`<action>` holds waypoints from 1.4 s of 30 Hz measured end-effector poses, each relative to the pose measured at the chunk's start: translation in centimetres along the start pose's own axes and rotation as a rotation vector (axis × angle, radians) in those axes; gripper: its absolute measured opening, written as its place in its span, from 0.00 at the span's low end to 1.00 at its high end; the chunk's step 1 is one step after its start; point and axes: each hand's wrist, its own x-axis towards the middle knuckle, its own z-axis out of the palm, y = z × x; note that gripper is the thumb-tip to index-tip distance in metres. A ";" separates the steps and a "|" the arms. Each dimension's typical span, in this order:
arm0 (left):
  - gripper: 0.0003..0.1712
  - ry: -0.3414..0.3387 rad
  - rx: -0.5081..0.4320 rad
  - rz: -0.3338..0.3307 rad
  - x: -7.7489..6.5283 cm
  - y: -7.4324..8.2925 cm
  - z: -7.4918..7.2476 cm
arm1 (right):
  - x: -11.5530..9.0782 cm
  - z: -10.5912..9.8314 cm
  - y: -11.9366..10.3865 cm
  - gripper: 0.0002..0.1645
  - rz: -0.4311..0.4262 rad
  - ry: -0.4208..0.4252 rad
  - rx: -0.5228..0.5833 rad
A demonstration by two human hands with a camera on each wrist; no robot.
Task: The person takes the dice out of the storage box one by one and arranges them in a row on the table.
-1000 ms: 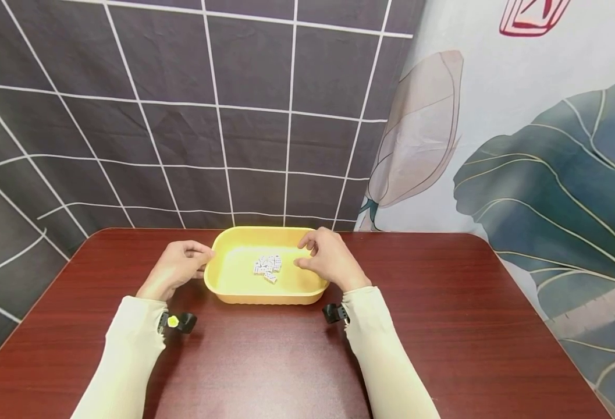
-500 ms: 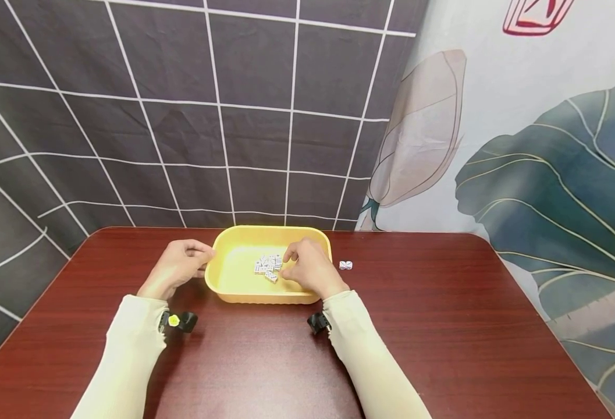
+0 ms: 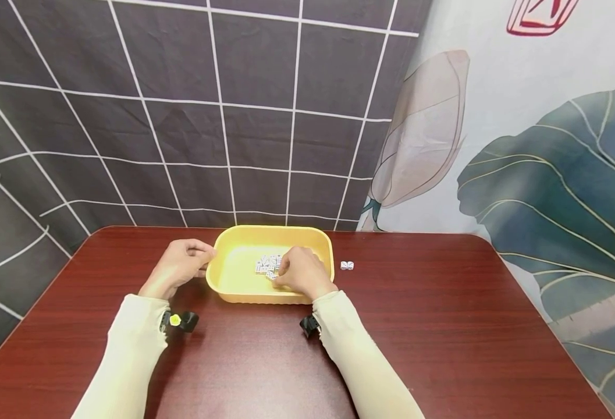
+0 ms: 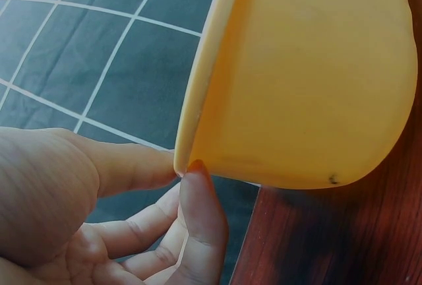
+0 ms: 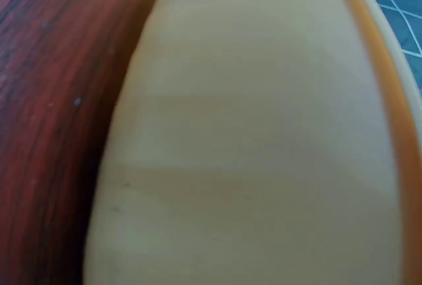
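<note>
A yellow plastic basin (image 3: pixel 265 298) stands on the table, its side filling much of both wrist views. My left hand (image 3: pixel 178 262) pinches the basin's left rim between thumb and fingers, seen closely in the left wrist view. White dotted dice (image 3: pixel 265 263) lie clustered inside. Reaching over the front wall, my right hand (image 3: pixel 304 272) has its fingers curled down around a die (image 3: pixel 270 275) at the front of the cluster; its fingertips are partly hidden. The right wrist view shows only the basin's outer wall (image 5: pixel 250 126), not the hand.
Two dice (image 3: pixel 347 265) sit side by side on the red-brown table (image 3: pixel 443 326), just right of the basin. A dark cloth with white grid lines (image 3: pixel 255 139) hangs behind the table. Patterned leaf fabric (image 3: pixel 548 192) hangs at the right.
My right hand has moved left and down from the basin's right side to the front die. The two dice on the table, out of sight at first, now show. My left hand stays on the rim.
</note>
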 end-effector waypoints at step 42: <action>0.19 0.005 -0.009 0.013 -0.1 0.0 0.2 | -0.2 -3.5 2.1 0.06 -0.274 0.032 -0.052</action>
